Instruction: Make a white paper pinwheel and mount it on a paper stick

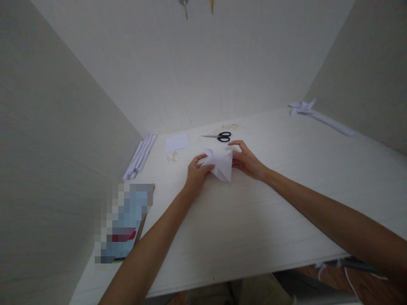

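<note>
A folded sheet of white paper [221, 164] lies on the white table [254, 220], shaped like a downward-pointing triangle with a raised flap at its upper left. My left hand [196, 173] pinches the paper's left edge between thumb and fingers. My right hand [246, 159] grips the paper's right edge, with the fingers curled over its top corner. Both forearms reach in from the near edge.
Black-handled scissors [219, 136] lie just behind the paper. A small white paper square [176, 142] and paper scraps [172, 157] sit to the left. Folded white strips [140, 156] rest by the left wall. A folded paper piece [318, 114] lies at the far right. A blurred tablet [124, 222] leans near left.
</note>
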{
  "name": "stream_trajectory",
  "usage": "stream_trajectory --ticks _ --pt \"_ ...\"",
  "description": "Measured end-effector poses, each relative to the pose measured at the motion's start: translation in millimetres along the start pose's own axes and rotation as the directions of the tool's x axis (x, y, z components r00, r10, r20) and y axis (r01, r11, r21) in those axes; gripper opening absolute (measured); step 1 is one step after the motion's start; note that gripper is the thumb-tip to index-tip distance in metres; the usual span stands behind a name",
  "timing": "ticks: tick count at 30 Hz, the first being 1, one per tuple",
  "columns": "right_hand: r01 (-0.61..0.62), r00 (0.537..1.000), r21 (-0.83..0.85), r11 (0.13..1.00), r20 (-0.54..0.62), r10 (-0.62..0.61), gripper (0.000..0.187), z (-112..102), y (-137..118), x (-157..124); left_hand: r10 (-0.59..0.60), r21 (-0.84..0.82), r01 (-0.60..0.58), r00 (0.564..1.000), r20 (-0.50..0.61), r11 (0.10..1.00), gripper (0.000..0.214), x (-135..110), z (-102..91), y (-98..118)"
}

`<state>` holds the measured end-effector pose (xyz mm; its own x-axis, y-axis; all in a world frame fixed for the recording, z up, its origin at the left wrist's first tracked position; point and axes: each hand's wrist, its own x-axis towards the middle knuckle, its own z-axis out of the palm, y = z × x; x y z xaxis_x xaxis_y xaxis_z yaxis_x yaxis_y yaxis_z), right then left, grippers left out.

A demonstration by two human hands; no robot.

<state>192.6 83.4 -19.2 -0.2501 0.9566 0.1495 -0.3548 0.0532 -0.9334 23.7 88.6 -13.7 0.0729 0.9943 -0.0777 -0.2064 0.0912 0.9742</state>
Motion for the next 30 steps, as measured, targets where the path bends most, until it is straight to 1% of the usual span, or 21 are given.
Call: stream_trajectory --ticks 2,5,8,10,12,14,18,21,26,30 --pt "0.072 0.997 -0.053 0.996 0.016 -0.071 0.041 -1.3 0.4 0.0 0.025 -0.049 -0.027 0.999 -0.032 0.998 0.047 -0.4 0.7 -1.5" --pt "0.18 0.984 -0.181 0.967 0.033 -0.177 0.046 -3.0 -0.1 -0.4 0.057 -0.105 -0.063 0.996 -0.062 0.992 0.045 -2.2 1.6 -1.9" --pt "0.231 0.973 -0.273 0.934 0.05 -0.226 0.039 -4.3 0.9 -1.0 0.069 -0.147 -0.08 0.995 -0.078 0.986 0.044 -3.3 2.0 -1.5" --pt "0.225 0.974 -0.326 0.918 0.057 -0.219 0.028 -4.9 2.9 -1.1 0.066 -0.154 -0.077 0.995 -0.075 0.985 0.044 -3.2 1.8 -1.5" --pt "0.194 0.981 -0.372 0.908 0.064 -0.184 0.017 -5.1 4.9 -1.0 0.064 -0.153 -0.073 0.996 -0.066 0.985 0.044 -3.0 1.5 -2.0" --pt "0.159 0.987 -0.394 0.905 0.061 -0.147 0.012 -4.7 6.0 -0.8 0.067 -0.147 -0.074 0.996 -0.054 0.986 0.043 -3.0 1.1 -2.7" --pt "0.149 0.989 -0.403 0.903 0.044 -0.144 0.009 -3.8 5.7 0.3 0.085 -0.094 -0.087 0.996 -0.027 0.992 0.043 -3.7 0.3 -4.8" --pt "0.157 0.987 -0.441 0.884 0.039 -0.156 0.01 -4.5 6.5 2.7 0.104 -0.046 -0.104 0.995 -0.009 0.993 0.043 -4.5 0.4 -6.1" --pt "0.178 0.982 -0.493 0.852 0.038 -0.183 0.015 -4.3 11.7 6.6 0.13 0.068 -0.129 0.991 -0.006 0.989 0.044 -6.2 1.6 -5.1" --pt "0.202 0.978 -0.512 0.835 0.055 -0.203 0.014 -1.2 13.1 6.3 0.131 0.107 -0.13 0.991 -0.005 0.986 0.043 -7.5 2.6 -3.0"
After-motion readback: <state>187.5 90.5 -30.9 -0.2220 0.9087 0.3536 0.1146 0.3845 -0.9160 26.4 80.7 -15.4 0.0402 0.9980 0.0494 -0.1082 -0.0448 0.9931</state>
